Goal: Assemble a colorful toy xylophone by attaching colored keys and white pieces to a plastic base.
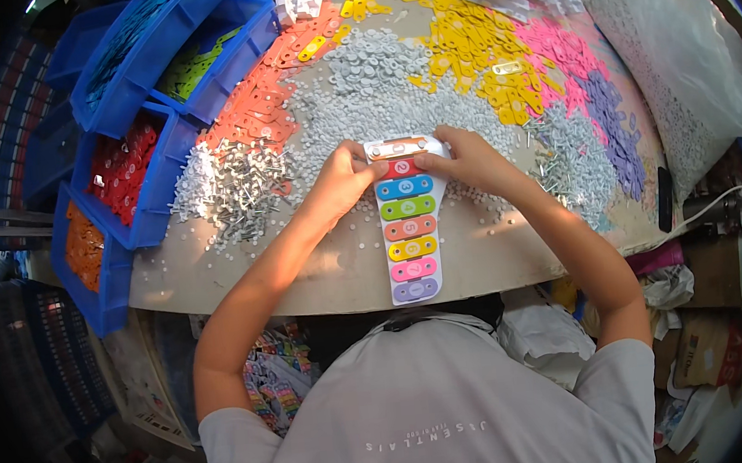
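A toy xylophone [409, 217] with a white tapered base lies near the table's front edge, its wide end away from me. Its rounded bars run red, blue, green, coral, yellow, pink and purple toward me; a bright, glare-washed bar [397, 148] sits at the far end. My left hand [342, 181] closes on the left side of that end, thumb by the red bar [402, 168]. Gripping the opposite side is my right hand [469, 161], its thumb also near the red bar. Some fingertips are hidden beneath or behind the base.
Loose coral bars [256, 105], yellow bars [469, 38], pink bars [560, 49] and purple bars [613, 126] ring a heap of small white parts [377, 99]. Metal pins [248, 185] lie left. Blue bins [176, 173] flank the table; a clear plastic bag [682, 54] stands right.
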A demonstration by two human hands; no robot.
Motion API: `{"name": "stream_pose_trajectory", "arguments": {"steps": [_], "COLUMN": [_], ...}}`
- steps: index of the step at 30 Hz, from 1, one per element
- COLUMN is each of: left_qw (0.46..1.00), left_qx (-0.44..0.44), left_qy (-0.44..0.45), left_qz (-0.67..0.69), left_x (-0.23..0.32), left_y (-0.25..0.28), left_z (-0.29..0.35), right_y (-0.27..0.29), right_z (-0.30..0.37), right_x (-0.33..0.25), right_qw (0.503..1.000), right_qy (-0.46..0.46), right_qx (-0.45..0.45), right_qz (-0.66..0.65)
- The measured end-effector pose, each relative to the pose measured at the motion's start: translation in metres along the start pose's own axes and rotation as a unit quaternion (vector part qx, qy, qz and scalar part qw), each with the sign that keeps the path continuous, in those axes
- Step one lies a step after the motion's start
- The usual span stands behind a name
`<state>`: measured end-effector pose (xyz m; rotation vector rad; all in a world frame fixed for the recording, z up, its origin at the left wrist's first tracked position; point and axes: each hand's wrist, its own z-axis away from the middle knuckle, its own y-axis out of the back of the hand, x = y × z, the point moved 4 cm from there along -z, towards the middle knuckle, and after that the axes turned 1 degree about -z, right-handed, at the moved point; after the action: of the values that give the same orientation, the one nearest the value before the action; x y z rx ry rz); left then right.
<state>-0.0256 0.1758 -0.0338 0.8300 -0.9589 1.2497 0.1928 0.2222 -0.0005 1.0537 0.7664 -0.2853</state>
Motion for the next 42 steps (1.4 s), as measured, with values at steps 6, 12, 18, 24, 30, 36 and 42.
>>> {"name": "stream_pose_trajectory", "arguments": {"steps": [6,12,18,24,30,36,42], "left_qw": [0.983,0.932,0.809,0.776,0.752,0.748,0.739], "left_qx": [0.062,0.279,0.415,0.392,0.395,0.395,0.403], "left_qy": [-0.083,-0.191,-0.211,-0.190,-0.154,-0.117,-0.120], "left_qz": [-0.150,-0.129,-0.358,-0.455,-0.505,-0.521,-0.527], "left_x": [0.002,0.029,0.017,0.008,0.003,-0.002,0.000], "left_y": [0.006,0.089,0.193,0.195,0.190,0.191,0.191], "left_z": [0.025,0.091,0.125,0.122,0.112,0.106,0.117], "right_y": [0.016,0.097,0.096,0.092,0.098,0.104,0.100], "right_z": [0.044,0.133,0.171,0.169,0.168,0.163,0.162], "right_x": [-0.022,0.051,0.119,0.125,0.124,0.131,0.128], "right_qw": [0.987,0.875,0.845,0.859,0.866,0.889,0.875], "right_qy": [-0.064,-0.032,-0.097,-0.108,-0.071,-0.044,-0.044], "right_qx": [0.145,0.423,0.407,0.411,0.417,0.382,0.402], "right_qz": [0.040,0.233,0.334,0.285,0.267,0.249,0.268]}}
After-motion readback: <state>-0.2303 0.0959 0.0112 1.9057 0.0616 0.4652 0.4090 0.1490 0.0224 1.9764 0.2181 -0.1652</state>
